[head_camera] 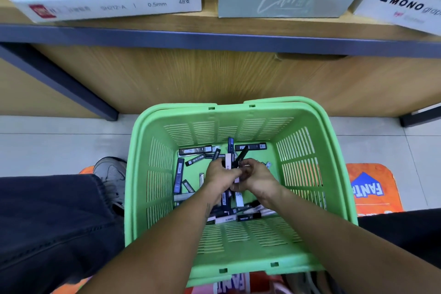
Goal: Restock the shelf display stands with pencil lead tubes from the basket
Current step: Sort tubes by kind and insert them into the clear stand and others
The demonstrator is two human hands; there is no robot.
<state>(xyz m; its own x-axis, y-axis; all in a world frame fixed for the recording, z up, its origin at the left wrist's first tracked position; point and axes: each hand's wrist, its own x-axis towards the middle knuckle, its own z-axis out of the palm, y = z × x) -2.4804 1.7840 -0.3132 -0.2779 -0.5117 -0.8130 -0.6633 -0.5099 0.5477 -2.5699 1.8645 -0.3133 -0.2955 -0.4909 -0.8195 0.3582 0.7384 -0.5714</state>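
Both hands are down in the green basket (241,253): the left hand (219,173) grips a small bunch of pencil lead tubes (232,162), and the right hand (256,174) pinches at the same bunch. More tubes lie loose on the basket floor around them. They look light, stiff and slick, so they are probably best pinched across the flat sides. The display stands (105,0) sit on the shelf (214,38) above the basket; nothing blocks the lift but the basket's rim.
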